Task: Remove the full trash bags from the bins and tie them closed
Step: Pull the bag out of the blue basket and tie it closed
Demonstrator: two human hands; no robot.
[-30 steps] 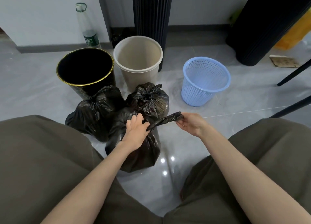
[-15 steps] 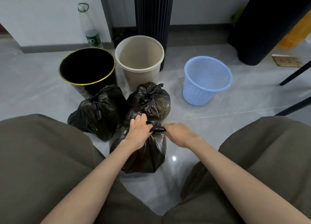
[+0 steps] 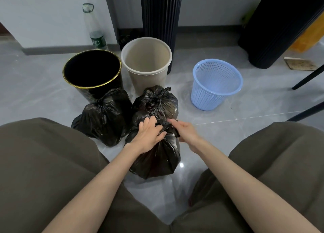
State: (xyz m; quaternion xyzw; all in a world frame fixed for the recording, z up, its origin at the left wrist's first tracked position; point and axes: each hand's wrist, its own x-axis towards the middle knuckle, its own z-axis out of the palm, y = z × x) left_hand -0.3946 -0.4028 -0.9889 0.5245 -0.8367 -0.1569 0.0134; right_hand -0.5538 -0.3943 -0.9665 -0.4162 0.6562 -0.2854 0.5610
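Note:
Three black trash bags stand on the grey floor between my knees. The nearest bag [image 3: 157, 159] has its neck gathered at the top. My left hand [image 3: 149, 134] lies over that neck, its thumb hooked around the twisted plastic. My right hand [image 3: 184, 131] pinches the twisted end of the neck from the right side. Behind it a tied bag [image 3: 157, 101] and, to the left, a second tied bag [image 3: 105, 117] sit with knotted tops. Three bins stand behind without bags: a black bin with a gold rim [image 3: 93, 71], a beige bin [image 3: 146, 64], a blue mesh basket [image 3: 216, 83].
A plastic bottle [image 3: 95, 31] stands by the wall at the back left. A dark ribbed column [image 3: 160, 13] rises behind the beige bin, and a dark ribbed cylinder [image 3: 280, 26] stands at the back right. Black chair legs [image 3: 306, 78] cross the right edge.
My right hand, which held the twisted bag end stretched out to the right, has come in to the bag's neck beside my left hand. The left hand stayed on the neck.

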